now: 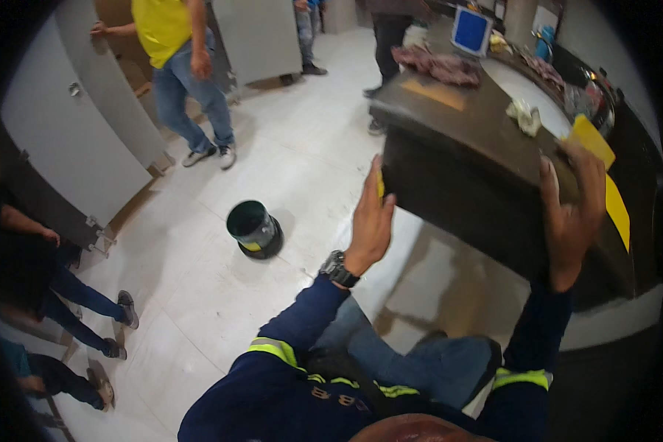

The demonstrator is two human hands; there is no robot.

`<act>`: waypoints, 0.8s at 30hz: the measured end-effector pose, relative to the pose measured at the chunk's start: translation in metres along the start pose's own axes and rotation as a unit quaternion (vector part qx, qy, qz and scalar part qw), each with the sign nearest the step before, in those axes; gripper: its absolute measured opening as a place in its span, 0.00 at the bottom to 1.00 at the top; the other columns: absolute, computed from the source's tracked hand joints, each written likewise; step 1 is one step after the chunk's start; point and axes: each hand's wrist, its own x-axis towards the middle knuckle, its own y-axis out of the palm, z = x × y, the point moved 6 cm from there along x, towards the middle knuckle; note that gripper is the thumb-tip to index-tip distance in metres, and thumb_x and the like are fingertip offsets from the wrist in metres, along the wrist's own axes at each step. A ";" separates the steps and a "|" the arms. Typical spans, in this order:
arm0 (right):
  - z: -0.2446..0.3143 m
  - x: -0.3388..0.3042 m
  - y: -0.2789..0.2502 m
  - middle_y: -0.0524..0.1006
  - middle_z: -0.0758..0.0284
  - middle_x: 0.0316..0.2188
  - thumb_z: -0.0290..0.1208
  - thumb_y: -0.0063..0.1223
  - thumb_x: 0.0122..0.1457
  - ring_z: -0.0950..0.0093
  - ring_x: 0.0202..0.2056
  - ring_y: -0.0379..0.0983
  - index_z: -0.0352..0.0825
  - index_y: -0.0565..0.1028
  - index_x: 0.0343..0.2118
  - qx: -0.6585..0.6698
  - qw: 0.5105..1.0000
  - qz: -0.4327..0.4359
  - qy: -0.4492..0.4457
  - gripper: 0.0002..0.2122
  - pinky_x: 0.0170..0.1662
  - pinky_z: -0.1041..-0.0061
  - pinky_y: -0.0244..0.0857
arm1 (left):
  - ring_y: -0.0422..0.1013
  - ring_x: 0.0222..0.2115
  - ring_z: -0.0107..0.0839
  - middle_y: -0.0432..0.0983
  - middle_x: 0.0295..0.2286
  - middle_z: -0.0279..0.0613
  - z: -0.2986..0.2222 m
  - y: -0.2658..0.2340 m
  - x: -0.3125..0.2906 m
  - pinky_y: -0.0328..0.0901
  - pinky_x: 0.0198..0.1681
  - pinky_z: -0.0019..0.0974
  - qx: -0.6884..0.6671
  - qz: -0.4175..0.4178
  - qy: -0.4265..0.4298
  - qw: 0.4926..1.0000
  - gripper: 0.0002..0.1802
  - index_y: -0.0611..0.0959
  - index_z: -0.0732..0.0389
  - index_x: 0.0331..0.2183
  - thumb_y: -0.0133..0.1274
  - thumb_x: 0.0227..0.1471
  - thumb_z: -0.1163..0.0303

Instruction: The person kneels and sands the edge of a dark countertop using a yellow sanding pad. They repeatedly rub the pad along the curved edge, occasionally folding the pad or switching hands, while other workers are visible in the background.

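Two bare hands at a dark worktop (457,129), seen from above. The left hand (368,228) stands beside the worktop's near left corner, its fingers extended and pressed together, the thumb angled toward the worktop. A small yellow piece (381,184) shows along the inner side of these fingers, between them and the corner; whether they pinch it cannot be told. The right hand (573,206) is raised at the worktop's front edge, fingers bent and spread from the upright thumb, with a gap between. A yellow sheet (595,140) lies directly behind these fingertips—contact cannot be made out—and a yellow strip (617,210) runs just to the right of the hand; whether the two are one piece is unclear.

On the worktop, beyond the right hand, lies a crumpled white cloth (524,118), near a white basin (527,82); a reddish cloth (440,66) lies farther back, near a blue-faced panel (471,32). On the pale floor (191,295), left of the left hand and well apart from it, stands a dark bucket (252,221). A person in a yellow shirt (162,29) stands by the stalls.
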 end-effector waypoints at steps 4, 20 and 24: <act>-0.008 -0.004 0.007 0.81 0.59 0.38 0.28 0.66 0.57 0.64 0.43 0.77 0.31 0.80 0.42 -0.016 0.999 0.019 0.030 0.12 0.50 0.68 0.67 | 0.55 0.66 0.59 0.55 0.65 0.66 0.000 -0.001 -0.003 0.52 0.68 0.46 0.004 0.006 -0.038 0.999 0.34 0.53 0.70 0.68 0.43 0.66 0.71; -0.017 -0.008 0.014 0.83 0.62 0.43 0.35 0.63 0.62 0.67 0.49 0.79 0.36 0.83 0.44 -0.086 0.995 0.054 -0.003 0.11 0.55 0.67 0.69 | 0.46 0.68 0.64 0.43 0.67 0.71 -0.026 0.017 0.024 0.44 0.71 0.53 0.101 -0.155 0.128 0.974 0.42 0.49 0.72 0.68 0.50 0.62 0.68; -0.021 -0.008 0.014 0.83 0.62 0.44 0.37 0.63 0.62 0.67 0.49 0.79 0.37 0.83 0.44 -0.085 0.995 0.050 -0.005 0.11 0.56 0.67 0.69 | 0.39 0.70 0.65 0.36 0.69 0.69 -0.012 0.025 -0.006 0.41 0.71 0.58 0.102 -0.173 0.190 0.961 0.50 0.44 0.69 0.69 0.52 0.61 0.56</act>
